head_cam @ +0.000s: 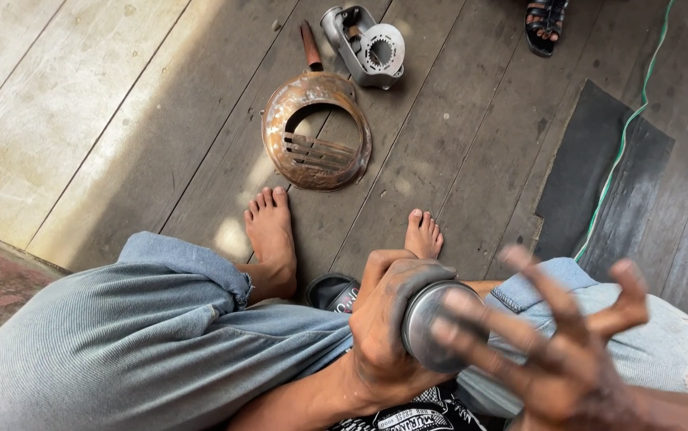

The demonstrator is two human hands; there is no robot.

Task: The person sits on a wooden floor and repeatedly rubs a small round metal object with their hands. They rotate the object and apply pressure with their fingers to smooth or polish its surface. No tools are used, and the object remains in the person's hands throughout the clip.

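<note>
Cylinder in the left grip, right hand spread before its end face

Cylinder (440, 327), metal, grey, round flat end turned up toward the camera. Location: above the lap, between the knees of a seated person in light blue jeans (144, 335). Long axis runs from the visible end face back into the palm that wraps it; the body behind the face is hidden, so its length cannot be told.

Left hand (388, 319), soot-blackened. Grip pressed around the cylinder's side, fingers curled over the top, thumb side below. Forearm comes up from the lower middle of the view.

Right hand (559, 343), equally dirty and blurred. Grip spread wide, holding nothing; fingers fanned and slightly hooked, fingertips (448, 307) overlapping the cylinder's end face in the view. Whether they touch it cannot be told. This hand lies just to the right of the cylinder and nearer the camera, palm facing the end face.

Surroundings: bare feet on a plank floor (120, 120); black sandal (336, 291) between them. Farther out, a rusty round cover (316, 132) with a slotted opening, lying flat; beyond it a grey metal housing (364, 44). Dark mat (599, 175) and green cable (623, 132) to the right.
</note>
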